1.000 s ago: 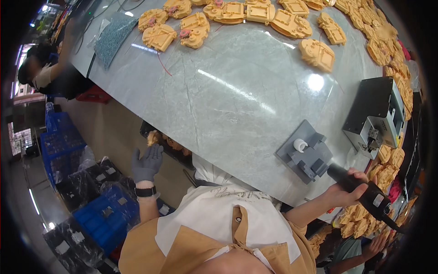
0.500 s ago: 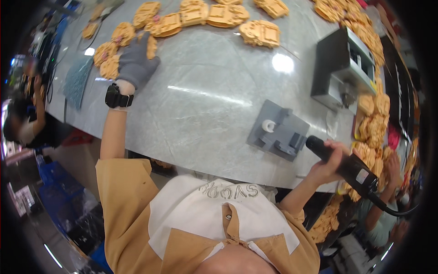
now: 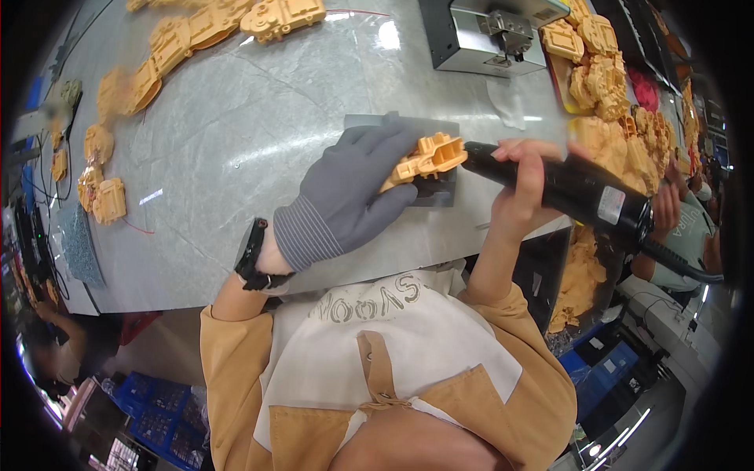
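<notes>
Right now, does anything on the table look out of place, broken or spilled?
Nothing stands out. The gloved left hand holds an orange plastic part on the grey fixture, the right hand holds the black power tool, and nothing looks spilled or broken.

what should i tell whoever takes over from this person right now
Left hand, in a grey glove, presses an orange part onto the grey fixture at the table edge.
Right hand, bare, grips a black power tool, its tip at the part.
Done: part seated on the fixture, tool lined up.
Left: likely work this part, then more orange parts, which lie along the far side and in a heap at right.
</notes>
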A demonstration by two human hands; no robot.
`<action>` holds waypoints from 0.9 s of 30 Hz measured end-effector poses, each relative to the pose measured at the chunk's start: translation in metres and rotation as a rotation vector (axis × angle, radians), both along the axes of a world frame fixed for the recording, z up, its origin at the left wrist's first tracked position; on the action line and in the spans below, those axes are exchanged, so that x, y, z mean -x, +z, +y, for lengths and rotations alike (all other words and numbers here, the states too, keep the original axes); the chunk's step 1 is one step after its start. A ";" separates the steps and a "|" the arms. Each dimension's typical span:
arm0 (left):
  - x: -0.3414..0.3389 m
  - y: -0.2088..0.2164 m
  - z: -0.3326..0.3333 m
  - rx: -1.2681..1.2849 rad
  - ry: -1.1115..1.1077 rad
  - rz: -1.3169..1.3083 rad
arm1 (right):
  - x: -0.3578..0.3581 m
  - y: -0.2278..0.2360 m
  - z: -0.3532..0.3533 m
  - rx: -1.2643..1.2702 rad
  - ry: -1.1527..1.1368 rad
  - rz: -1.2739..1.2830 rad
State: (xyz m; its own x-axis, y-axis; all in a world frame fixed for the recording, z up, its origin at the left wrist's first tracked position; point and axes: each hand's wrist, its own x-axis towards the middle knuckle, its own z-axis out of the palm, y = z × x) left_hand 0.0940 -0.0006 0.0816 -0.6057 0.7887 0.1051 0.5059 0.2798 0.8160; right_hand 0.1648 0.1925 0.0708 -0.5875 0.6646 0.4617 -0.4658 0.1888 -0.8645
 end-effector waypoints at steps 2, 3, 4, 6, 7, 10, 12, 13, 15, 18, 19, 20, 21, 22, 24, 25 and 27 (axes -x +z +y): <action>0.002 -0.005 0.007 0.089 0.009 0.176 | -0.001 -0.003 0.000 0.001 -0.014 0.028; 0.005 -0.003 0.010 0.108 0.021 0.129 | 0.000 -0.006 0.001 0.005 -0.018 0.045; 0.008 0.000 0.012 0.130 0.042 0.089 | 0.001 -0.006 0.001 0.011 -0.012 0.068; 0.010 0.003 0.015 0.037 0.150 -0.219 | 0.001 -0.004 0.002 0.018 -0.024 0.066; 0.009 0.005 0.014 -0.073 0.220 -0.447 | 0.001 -0.005 0.002 0.016 -0.029 0.059; 0.011 0.014 0.009 -0.036 0.254 -0.535 | 0.005 -0.003 0.004 0.029 -0.031 0.073; 0.011 -0.002 0.010 0.204 0.146 -0.134 | 0.004 -0.004 0.004 0.040 -0.020 0.089; 0.015 -0.003 0.013 0.405 0.123 0.029 | 0.004 -0.005 0.006 0.046 -0.011 0.099; 0.016 -0.010 0.018 0.305 0.238 0.338 | 0.005 -0.006 0.007 0.050 -0.005 0.111; 0.009 -0.002 0.021 0.138 0.266 0.591 | 0.003 -0.005 0.005 0.036 -0.015 0.095; 0.007 0.006 0.021 0.069 0.252 0.639 | 0.003 -0.005 0.005 0.013 -0.025 0.080; 0.005 0.021 0.017 -0.020 0.188 0.621 | 0.002 -0.004 0.003 -0.002 -0.035 0.065; 0.005 0.036 0.014 -0.107 0.121 0.609 | 0.004 -0.004 0.005 -0.009 -0.039 0.057; -0.001 0.054 0.013 -0.095 0.108 0.568 | 0.004 0.000 0.004 -0.011 -0.026 0.038; 0.002 0.022 0.030 0.209 -0.034 0.570 | 0.006 -0.001 0.005 -0.028 -0.013 0.002; 0.006 0.005 0.036 0.208 -0.027 0.488 | 0.009 0.004 0.005 -0.020 -0.009 -0.017; 0.014 -0.006 0.036 0.134 -0.029 0.376 | 0.011 0.009 0.003 -0.001 0.005 -0.047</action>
State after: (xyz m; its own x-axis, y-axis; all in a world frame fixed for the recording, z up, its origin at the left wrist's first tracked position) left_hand 0.0801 0.0356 0.0760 -0.5219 0.8268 0.2099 0.7716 0.3526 0.5294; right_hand 0.1536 0.1956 0.0800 -0.6123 0.6608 0.4341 -0.4253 0.1876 -0.8854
